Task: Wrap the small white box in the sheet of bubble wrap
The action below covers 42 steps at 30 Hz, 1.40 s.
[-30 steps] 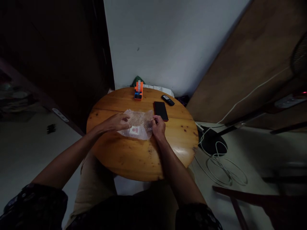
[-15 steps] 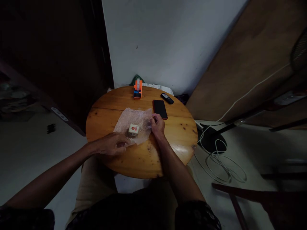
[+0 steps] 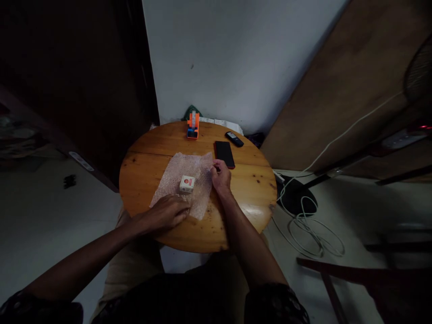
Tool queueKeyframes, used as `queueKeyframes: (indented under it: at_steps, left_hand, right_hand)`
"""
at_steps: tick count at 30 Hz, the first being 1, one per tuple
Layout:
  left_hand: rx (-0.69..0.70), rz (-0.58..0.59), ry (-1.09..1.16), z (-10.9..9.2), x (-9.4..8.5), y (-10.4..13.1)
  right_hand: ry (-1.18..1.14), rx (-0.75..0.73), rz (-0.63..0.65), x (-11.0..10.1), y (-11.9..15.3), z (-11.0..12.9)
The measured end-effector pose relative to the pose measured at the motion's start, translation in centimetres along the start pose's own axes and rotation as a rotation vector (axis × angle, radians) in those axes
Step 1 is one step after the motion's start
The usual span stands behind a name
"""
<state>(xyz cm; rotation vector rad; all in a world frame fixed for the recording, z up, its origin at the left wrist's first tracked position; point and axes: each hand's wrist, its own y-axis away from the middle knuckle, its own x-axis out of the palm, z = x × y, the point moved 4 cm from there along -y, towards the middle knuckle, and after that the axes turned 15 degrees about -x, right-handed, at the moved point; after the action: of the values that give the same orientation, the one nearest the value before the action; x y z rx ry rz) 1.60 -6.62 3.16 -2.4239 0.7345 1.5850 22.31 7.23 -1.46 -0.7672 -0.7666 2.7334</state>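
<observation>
A sheet of clear bubble wrap [image 3: 168,173] lies spread on the round wooden table [image 3: 141,189]. On it sits a small white box [image 3: 186,184] with a red print on top. My left hand [image 3: 170,210] rests on the near part of the sheet, just in front of the box. Its fingers point right, slightly bent, with the thumb apart from them; the fingertips' underside is hidden. At the sheet's right edge, my right hand [image 3: 222,176] is closed in a pinch on the bubble wrap.
Beyond the right hand lie a black smartphone [image 3: 224,154] with a red edge and a small keypad phone [image 3: 234,138]. An orange tape dispenser [image 3: 193,125] stands at the table's back. A white cable [image 3: 308,229] coils on the floor at right, by a fan's base [image 3: 297,198].
The near part of the bubble wrap now lies flatter and reaches closer to me. My left hand has moved slightly right onto it. My right hand keeps its place at the right edge.
</observation>
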Motion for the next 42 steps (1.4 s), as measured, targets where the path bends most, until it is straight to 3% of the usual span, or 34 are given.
queueKeyframes:
  at_steps: [7,14,20,27,32,42]
  left_hand:
    - [-0.087,-0.016,-0.069,-1.5,1.4,-0.2]
    - [-0.045,-0.161,-0.074,-1.9,1.7,-0.1]
    - [0.001,-0.214,-0.068,-2.1,2.9,-0.2]
    - [-0.01,-0.23,-0.014,-2.7,2.4,-0.4]
    - [-0.036,-0.223,0.01,-3.0,1.9,-0.8]
    - [-0.113,-0.268,-0.096,-3.9,3.1,-2.5]
  right_hand:
    - [0.048,-0.005,0.026,-0.4,0.0,0.5]
    - [0.137,0.007,0.09,-0.7,0.1,0.9]
    - [0.228,0.077,0.147,-0.7,0.0,1.5]
    - [0.469,0.17,0.34,-0.8,-1.4,3.5]
    - [0.632,0.107,0.456,-0.9,-2.0,3.6]
    - [0.614,0.068,0.478,-1.3,-2.2,3.1]
